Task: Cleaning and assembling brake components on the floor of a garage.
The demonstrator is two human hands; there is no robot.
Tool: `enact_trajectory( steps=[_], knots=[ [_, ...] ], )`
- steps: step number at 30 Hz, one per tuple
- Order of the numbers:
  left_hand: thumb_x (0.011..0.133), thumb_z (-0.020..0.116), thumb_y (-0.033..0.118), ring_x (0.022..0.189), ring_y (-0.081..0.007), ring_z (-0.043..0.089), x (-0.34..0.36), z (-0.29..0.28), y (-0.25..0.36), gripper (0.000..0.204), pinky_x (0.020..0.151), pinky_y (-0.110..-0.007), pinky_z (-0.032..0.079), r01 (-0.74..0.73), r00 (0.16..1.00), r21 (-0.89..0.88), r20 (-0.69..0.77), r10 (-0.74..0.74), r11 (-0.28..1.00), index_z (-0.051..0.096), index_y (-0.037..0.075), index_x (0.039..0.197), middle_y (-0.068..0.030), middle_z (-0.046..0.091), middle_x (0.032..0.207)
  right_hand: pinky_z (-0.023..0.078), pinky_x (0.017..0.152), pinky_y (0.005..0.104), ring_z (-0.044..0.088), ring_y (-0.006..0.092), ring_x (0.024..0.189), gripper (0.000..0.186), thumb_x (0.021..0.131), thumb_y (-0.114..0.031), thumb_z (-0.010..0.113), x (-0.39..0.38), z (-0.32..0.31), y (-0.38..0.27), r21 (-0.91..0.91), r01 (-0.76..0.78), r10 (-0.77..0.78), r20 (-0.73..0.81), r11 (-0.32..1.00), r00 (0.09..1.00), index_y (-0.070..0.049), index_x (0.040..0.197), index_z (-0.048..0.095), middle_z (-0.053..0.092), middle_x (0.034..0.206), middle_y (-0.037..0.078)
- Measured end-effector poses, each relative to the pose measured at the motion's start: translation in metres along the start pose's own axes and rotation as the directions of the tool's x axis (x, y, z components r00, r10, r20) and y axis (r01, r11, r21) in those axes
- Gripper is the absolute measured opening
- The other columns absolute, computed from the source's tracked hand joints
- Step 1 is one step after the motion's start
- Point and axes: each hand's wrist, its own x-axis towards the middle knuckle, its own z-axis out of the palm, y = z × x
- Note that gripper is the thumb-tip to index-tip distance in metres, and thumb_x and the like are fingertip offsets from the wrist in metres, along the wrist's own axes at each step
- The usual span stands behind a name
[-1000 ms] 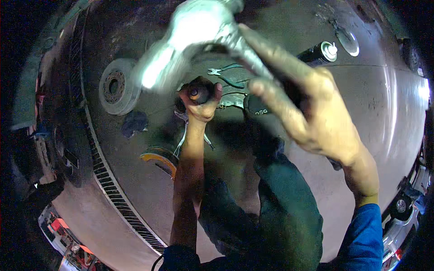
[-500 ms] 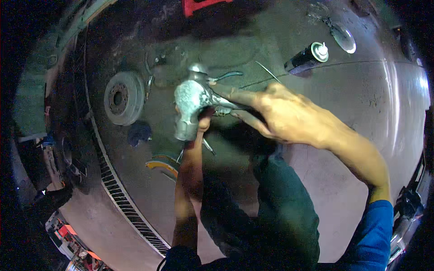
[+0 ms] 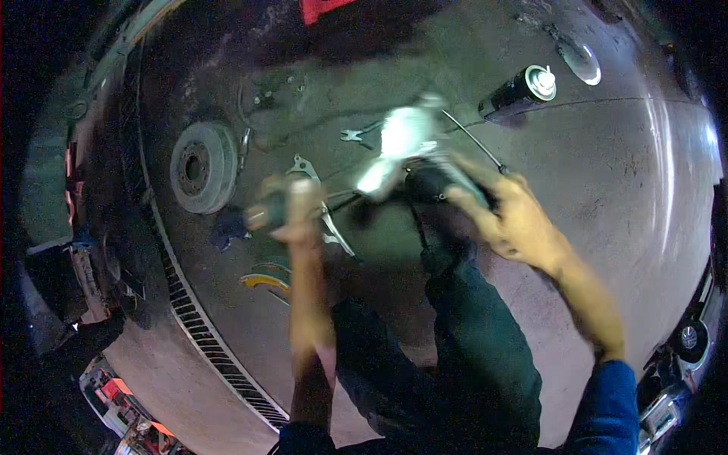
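My right hand [image 3: 512, 216] is wrapped round the handle of a ball-peen hammer [image 3: 402, 133]. Its bright metal head is smeared by motion and lies up and left of the fingers. My left hand [image 3: 297, 208], also blurred, is closed on a tool with a dark handle [image 3: 277, 212]; a thin shaft seems to run from it toward the right, but its tip is not clear. Just beyond and beneath this hand lies a curved silver metal piece [image 3: 330, 224]. A pair of pliers [image 3: 353, 136] rests on the floor left of the hammer head.
A grey brake drum [image 3: 205, 168] lies at the left, near a dark cloth [image 3: 230, 227] and a yellow curved shoe [image 3: 265, 281]. Right of the hammer is a long thin rod [image 3: 474, 140], with a spray can [image 3: 519, 95] behind it. A slotted floor grate [image 3: 216, 353] runs along the left.
The hammer has swung right, away from my left hand, and my right hand has moved right and slightly nearer. My left hand has shifted left, uncovering the silver piece and the pliers.
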Motion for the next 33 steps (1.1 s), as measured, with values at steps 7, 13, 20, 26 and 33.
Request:
enact_trajectory(
  steps=[7,13,20,26,33],
  knots=[
    [0.081,0.086,0.042,0.092,-0.0365,0.067,0.054,-0.083,-0.059,0.055,0.092,-0.043,0.050,0.127,0.992,0.665,-0.088,-0.091,0.736,0.070,-0.009,0.097,-0.0237,0.071,0.095,0.051,0.087,0.0510,0.066,0.0463,0.098,0.053,0.103,-0.045,0.054,-0.090,0.068,0.180,-0.119,-0.592,0.535,-0.316,0.797,0.783,-0.009,0.143,0.054,0.066,0.105,0.033],
    [0.078,0.072,0.072,0.117,-0.0491,0.059,-0.006,-0.060,-0.097,0.102,0.103,-0.051,0.047,0.164,0.968,0.916,-0.078,-0.237,0.367,0.054,-0.013,0.133,-0.0338,0.062,0.123,0.048,0.095,0.0551,0.061,0.0494,0.112,0.050,0.104,-0.036,0.053,-0.149,0.127,0.238,-0.010,-0.749,0.700,-0.349,0.662,0.623,-0.002,0.142,0.052,0.063,0.121,0.034],
    [0.083,0.072,0.065,0.112,-0.0431,0.062,-0.096,0.062,-0.059,0.086,0.096,-0.049,0.050,0.301,0.889,0.722,0.024,-0.457,0.623,0.060,-0.005,0.131,-0.0274,0.065,0.117,0.042,0.110,0.0458,0.055,0.0404,0.129,0.055,0.103,-0.041,0.057,-0.089,0.113,0.196,-0.022,-0.457,0.363,-0.575,0.889,0.734,0.000,0.140,0.055,0.058,0.138,0.025],
    [0.081,0.082,0.046,0.113,-0.0411,0.066,-0.085,0.113,-0.076,0.066,0.097,-0.047,0.050,0.698,0.690,0.286,-0.024,-0.723,0.657,0.065,-0.003,0.121,-0.0263,0.069,0.119,0.044,0.107,0.0482,0.058,0.0420,0.124,0.069,0.095,-0.051,0.064,0.002,0.110,0.162,-0.323,-0.486,0.463,-0.151,0.812,0.873,0.003,0.137,0.054,0.059,0.132,0.030],
    [0.086,0.079,0.039,0.103,-0.0401,0.070,-0.074,0.122,-0.069,0.047,0.092,-0.048,0.051,0.696,0.718,0.162,-0.149,-0.680,0.700,0.070,0.000,0.112,-0.0221,0.074,0.107,0.031,0.122,0.0500,0.032,0.0445,0.148,0.100,0.082,-0.024,0.080,0.054,0.154,0.158,-0.627,-0.246,0.411,0.130,0.739,0.902,-0.024,0.162,0.019,0.030,0.163,0.020]
  ],
)
